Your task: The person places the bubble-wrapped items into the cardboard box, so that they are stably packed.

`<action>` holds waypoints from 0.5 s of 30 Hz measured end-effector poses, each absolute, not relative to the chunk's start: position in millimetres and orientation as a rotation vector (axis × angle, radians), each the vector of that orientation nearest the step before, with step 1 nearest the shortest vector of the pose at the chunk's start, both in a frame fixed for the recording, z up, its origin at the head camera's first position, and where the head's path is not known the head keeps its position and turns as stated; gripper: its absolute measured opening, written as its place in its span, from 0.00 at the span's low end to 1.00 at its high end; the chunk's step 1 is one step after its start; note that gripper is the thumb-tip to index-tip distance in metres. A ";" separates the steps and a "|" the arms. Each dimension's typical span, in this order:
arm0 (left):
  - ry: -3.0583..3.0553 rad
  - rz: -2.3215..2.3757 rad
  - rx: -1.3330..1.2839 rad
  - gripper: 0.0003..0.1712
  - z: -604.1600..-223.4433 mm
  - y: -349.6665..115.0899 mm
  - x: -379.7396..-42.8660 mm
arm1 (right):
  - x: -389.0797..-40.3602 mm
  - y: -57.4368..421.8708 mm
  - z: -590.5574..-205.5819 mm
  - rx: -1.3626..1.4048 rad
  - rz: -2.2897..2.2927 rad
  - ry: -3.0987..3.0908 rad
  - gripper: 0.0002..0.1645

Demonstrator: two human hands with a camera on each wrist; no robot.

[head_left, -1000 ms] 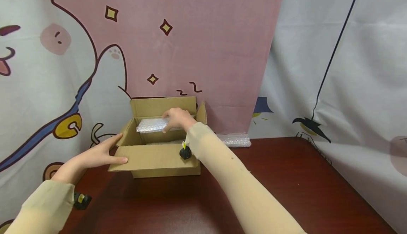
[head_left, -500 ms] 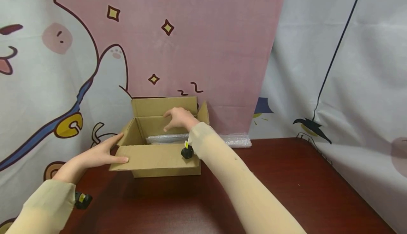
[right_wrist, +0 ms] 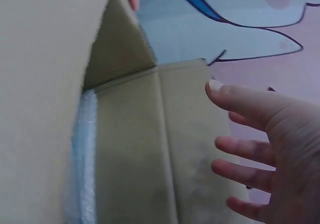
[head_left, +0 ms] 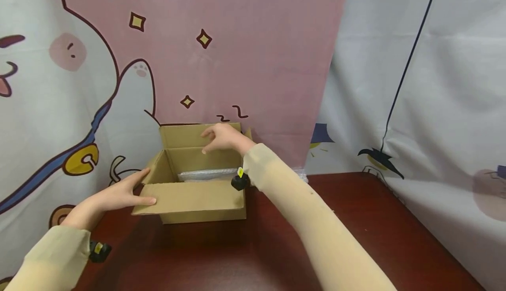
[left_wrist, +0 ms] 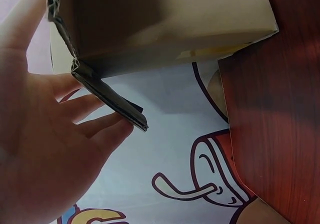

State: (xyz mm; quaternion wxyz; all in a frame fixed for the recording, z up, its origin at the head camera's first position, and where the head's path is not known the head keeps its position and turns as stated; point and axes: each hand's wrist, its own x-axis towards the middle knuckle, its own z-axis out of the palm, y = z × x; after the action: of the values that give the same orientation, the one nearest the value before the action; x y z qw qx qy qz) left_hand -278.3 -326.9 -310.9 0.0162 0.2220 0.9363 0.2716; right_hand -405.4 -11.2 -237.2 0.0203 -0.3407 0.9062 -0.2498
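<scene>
An open cardboard box (head_left: 193, 196) stands on the table with its flaps folded out. My left hand (head_left: 118, 193) holds its left front corner, the thumb over the front flap and the fingers along the left flap; the left wrist view shows those fingers against the flap's edge (left_wrist: 112, 99). Inside lies a flat item in clear bubble wrap (head_left: 207, 173), partly hidden by the front flap. Above the box, before its raised back flap, my right hand (head_left: 226, 137) hovers with spread, slightly bent fingers and nothing in them. The right wrist view shows it apart from the bubble wrap (right_wrist: 89, 154).
More bubble wrap (head_left: 301, 174) lies on the dark red table (head_left: 356, 220) behind the right forearm, by the back edge. A printed cloth backdrop (head_left: 269, 62) hangs directly behind the box.
One second ago my right hand was at a bubble-wrapped item high in the box; it now lies lower. The right hand has since risen clear. My left hand stays at the corner.
</scene>
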 end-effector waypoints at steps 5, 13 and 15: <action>2.902 0.864 0.683 0.60 -312.2 -327.7 -277.8 | -406.1 12.5 -224.5 -1.090 -0.880 2.767 0.30; 2.892 0.871 0.700 0.60 -312.6 -327.5 -281.0 | -405.1 72.9 -205.6 -1.083 -1.320 2.663 0.26; 2.878 0.893 0.702 0.60 -311.8 -328.2 -281.4 | -407.1 86.8 -205.3 -1.071 -1.419 2.664 0.26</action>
State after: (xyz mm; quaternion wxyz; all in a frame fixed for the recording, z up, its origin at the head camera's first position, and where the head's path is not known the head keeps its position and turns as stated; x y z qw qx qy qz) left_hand -281.4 -328.2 -311.8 0.0239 0.2268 0.9299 0.2887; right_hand -407.1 86.8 -205.3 -0.0305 -0.3344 0.8313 -0.4429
